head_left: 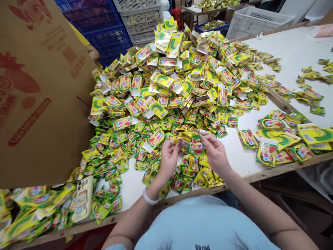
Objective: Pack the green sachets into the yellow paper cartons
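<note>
Brown corrugated cardboard, printed with red fruit shapes and lettering, forms the large carton wall [39, 93] that stands at the left edge of the white wooden-rimmed surface [247, 163]. Its inside cannot be seen from here. Behind the heap, stacked blue plastic crates [101, 24] and grey lattice crates [142, 19] stand; what they hold cannot be made out. A white plastic basket [257, 19] sits at the far right, and beyond it a small blue tray [213, 26] holds more yellow-green packets.

A big heap of small yellow-and-green folded paper boxes [166, 62] covers the middle of the surface, and in front of it lies a spread of glossy green-and-yellow foil sachets [117, 146], each printed with a red picture. More sachets lie scattered to the right.

The left hand [169, 158] and the right hand [214, 149] meet just above the near part of the spread, close to the surface's front edge. Between them is one small green foil sachet with a red print [195, 147]: the left fingers [177, 144] pinch its left side, and the right fingers [204, 133] are curled, pinching its upper right edge. A white band [148, 198] circles the left wrist. A phone in a pale patterned case [83, 198] lies among sachets near the front left.
</note>
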Available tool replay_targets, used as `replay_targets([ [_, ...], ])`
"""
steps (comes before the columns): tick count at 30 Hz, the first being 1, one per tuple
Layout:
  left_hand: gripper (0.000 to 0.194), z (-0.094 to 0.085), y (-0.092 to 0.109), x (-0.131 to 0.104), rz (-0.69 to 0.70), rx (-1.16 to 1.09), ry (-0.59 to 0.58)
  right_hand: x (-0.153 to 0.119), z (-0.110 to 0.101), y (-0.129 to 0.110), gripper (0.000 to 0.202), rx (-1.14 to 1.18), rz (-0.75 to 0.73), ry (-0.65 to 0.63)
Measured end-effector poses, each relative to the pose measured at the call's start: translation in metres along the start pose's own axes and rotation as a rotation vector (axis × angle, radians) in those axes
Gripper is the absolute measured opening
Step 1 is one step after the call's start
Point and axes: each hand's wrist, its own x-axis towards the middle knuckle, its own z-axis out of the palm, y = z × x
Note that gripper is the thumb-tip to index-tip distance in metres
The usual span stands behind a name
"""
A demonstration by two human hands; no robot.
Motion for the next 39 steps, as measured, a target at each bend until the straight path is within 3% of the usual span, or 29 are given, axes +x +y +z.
replay_targets([
  [3, 0.036, 0.023, -0.009, -0.017, 0.041, -0.041, 0.044, -0.008, 0.019, 0.011, 0.026, 0.091, 0.021, 0.177],
  [6, 0.041, 0.036, -0.015, -0.032, 0.037, -0.141, 0.003, -0.013, 0.021, 0.019, 0.021, -0.012, -0.09, 0.264],
  [11, 0.064, 0.027, -0.004, -0.03, -0.096, -0.399, -0.019, -0.013, 0.0, 0.017, 0.016, -0.182, -0.13, 0.003],
  [13, 0.062, 0.025, 0.002, -0.025, -0.136, -0.342, 0.015, -0.013, -0.005, 0.017, 0.013, -0.243, -0.166, -0.067],
  [16, 0.047, 0.027, 0.001, -0.022, -0.127, -0.239, 0.128, -0.017, -0.001, 0.02, 0.01, -0.2, -0.243, -0.038],
  [18, 0.041, 0.031, -0.005, -0.023, -0.068, -0.208, 0.198, -0.022, 0.004, 0.022, 0.024, -0.071, -0.191, -0.02],
  [21, 0.034, 0.034, -0.017, -0.027, 0.047, -0.104, 0.23, -0.026, 0.01, 0.025, 0.044, 0.082, 0.025, -0.085],
  [24, 0.028, 0.02, -0.022, -0.023, 0.276, 0.158, 0.19, -0.026, 0.009, 0.028, 0.035, 0.161, 0.189, -0.149],
  [27, 0.036, -0.021, -0.021, -0.002, 0.491, 0.663, 0.148, -0.021, 0.001, 0.027, 0.03, 0.191, 0.236, -0.113],
  [30, 0.072, -0.075, -0.02, 0.027, 0.476, 1.092, 0.224, -0.012, -0.011, 0.023, 0.03, 0.165, 0.252, -0.079],
  [33, 0.071, -0.108, -0.019, 0.043, 0.499, 1.208, 0.139, -0.004, -0.02, 0.022, 0.03, 0.241, 0.354, -0.106],
  [35, 0.064, -0.108, -0.014, 0.039, 0.57, 1.211, 0.028, -0.001, -0.021, 0.023, 0.031, 0.318, 0.441, -0.142],
  [39, 0.06, -0.077, 0.013, 0.014, 0.736, 1.174, -0.271, -0.001, -0.016, 0.022, 0.033, 0.367, 0.542, -0.278],
])
